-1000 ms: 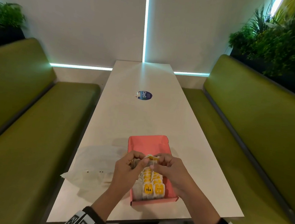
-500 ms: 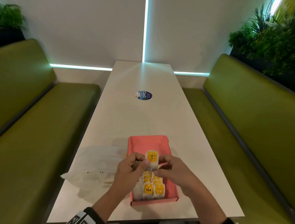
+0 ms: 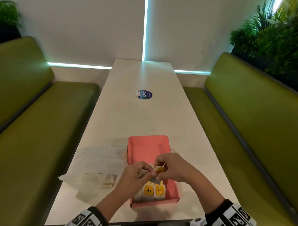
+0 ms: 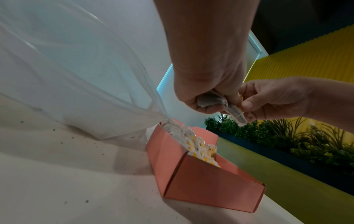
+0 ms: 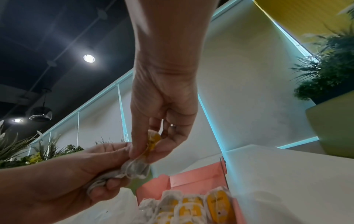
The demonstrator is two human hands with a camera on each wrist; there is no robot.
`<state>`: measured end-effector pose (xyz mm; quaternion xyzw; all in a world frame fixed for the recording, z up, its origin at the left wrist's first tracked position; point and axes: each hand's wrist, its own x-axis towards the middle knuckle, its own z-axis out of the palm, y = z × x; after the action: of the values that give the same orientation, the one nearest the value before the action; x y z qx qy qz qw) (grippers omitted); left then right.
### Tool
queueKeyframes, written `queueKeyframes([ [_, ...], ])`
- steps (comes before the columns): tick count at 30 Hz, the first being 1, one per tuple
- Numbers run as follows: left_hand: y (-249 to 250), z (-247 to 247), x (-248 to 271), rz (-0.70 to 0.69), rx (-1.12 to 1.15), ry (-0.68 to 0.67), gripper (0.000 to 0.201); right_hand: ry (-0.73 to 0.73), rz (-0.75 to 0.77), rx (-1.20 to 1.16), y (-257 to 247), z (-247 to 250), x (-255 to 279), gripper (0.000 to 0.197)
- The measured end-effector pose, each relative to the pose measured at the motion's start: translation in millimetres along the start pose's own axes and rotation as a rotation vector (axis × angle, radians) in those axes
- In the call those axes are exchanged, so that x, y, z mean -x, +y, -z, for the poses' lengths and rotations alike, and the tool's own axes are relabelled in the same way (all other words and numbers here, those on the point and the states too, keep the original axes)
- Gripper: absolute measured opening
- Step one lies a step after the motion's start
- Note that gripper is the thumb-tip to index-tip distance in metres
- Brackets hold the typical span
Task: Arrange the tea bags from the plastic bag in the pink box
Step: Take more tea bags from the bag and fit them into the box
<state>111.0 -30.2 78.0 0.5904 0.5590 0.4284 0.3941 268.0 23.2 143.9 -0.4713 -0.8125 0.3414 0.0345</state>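
A pink box [image 3: 147, 144] lies open near the table's front edge, its near half filled with rows of tea bags [image 3: 153, 191] with yellow tags. Both hands hover just above it. My left hand [image 3: 136, 174] grips a small bunch of tea bags [image 4: 209, 99] in its curled fingers. My right hand [image 3: 169, 168] pinches one tea bag [image 5: 153, 139] by its yellow tag, right beside the left fingertips. The clear plastic bag [image 3: 96, 164] lies flat on the table left of the box, with a few tea bags [image 3: 109, 179] inside.
The long white table [image 3: 139, 115] carries a round blue sticker [image 3: 145, 94] farther back. Green benches [image 3: 26, 139] run along both sides, with plants behind them. The box's far half [image 3: 149, 148] holds nothing.
The tea bag held upright between both hands half a second ago has turned edge-on, now pinched by the right hand, which has risen slightly. The left hand keeps its bunch.
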Motion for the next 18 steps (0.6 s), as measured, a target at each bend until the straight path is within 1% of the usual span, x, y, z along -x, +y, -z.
queueKeyframes([
  [2, 0, 0, -3, 0.014, -0.036, 0.018, 0.012, 0.004, -0.027, 0.008, 3, -2, -3, 0.031],
  [3, -1, 0, -3, 0.024, -0.054, 0.036, 0.009, 0.033, -0.043, 0.000, 5, -3, -4, 0.028],
  [5, -7, 1, -4, 0.039, -0.113, 0.090, 0.006, 0.125, -0.112, 0.047, 12, -1, -7, 0.011],
  [6, -9, 1, -2, 0.041, -0.179, 0.091, 0.008, 0.160, -0.161, 0.091, 16, -1, -8, 0.012],
  [7, -11, 1, 2, 0.044, -0.265, 0.057, 0.009, 0.174, -0.214, 0.140, 21, -2, -9, 0.020],
  [9, -15, -3, 11, 0.042, -0.401, -0.101, 0.014, 0.167, -0.309, 0.228, 28, -9, -10, 0.025],
  [11, -22, -8, 21, 0.064, -0.489, -0.267, 0.024, 0.172, -0.381, 0.240, 33, -21, -14, 0.018],
  [12, -26, -9, 24, 0.074, -0.537, -0.315, 0.028, 0.176, -0.415, 0.228, 35, -26, -16, 0.010],
  [13, -31, -11, 25, 0.071, -0.585, -0.342, 0.028, 0.177, -0.451, 0.214, 35, -31, -17, 0.006],
  [14, -34, -12, 26, 0.059, -0.627, -0.358, 0.027, 0.182, -0.481, 0.207, 35, -35, -18, 0.009],
  [16, -35, -12, 26, 0.019, -0.671, -0.359, 0.023, 0.193, -0.505, 0.249, 35, -43, -21, 0.024],
  [18, -37, -12, 25, -0.017, -0.664, -0.356, 0.022, 0.194, -0.504, 0.350, 33, -50, -24, 0.029],
])
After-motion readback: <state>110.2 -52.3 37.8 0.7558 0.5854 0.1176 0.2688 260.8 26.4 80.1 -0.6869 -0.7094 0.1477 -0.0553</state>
